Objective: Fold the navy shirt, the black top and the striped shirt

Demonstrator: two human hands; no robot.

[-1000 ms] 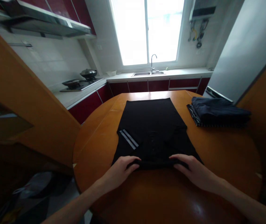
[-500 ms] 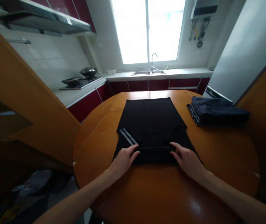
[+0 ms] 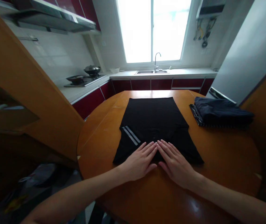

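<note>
A black shirt (image 3: 155, 113) lies spread on the wooden table (image 3: 100, 146), with two grey stripes (image 3: 131, 135) on its left side. On its near edge, my left hand (image 3: 140, 162) rests flat, fingers stretched out and pointing up and right. My right hand (image 3: 176, 162) lies flat beside it, its fingers pointing up and left. The fingertips of both hands meet, or nearly meet, at the middle of the shirt. Neither hand grips the cloth. The part of the near edge under my palms is hidden.
A stack of folded dark clothes (image 3: 219, 112) sits at the table's right. Behind the table runs a white counter (image 3: 123, 74) with a sink and faucet (image 3: 155, 62). At the left, a lidded pan (image 3: 92, 70) stands on the stove, and a wooden panel (image 3: 37, 93) flanks the table.
Both hands have come inward from the sides of the near edge to its middle. Their curled, pinching fingers are now straight and flat on the shirt. The view has shifted slightly.
</note>
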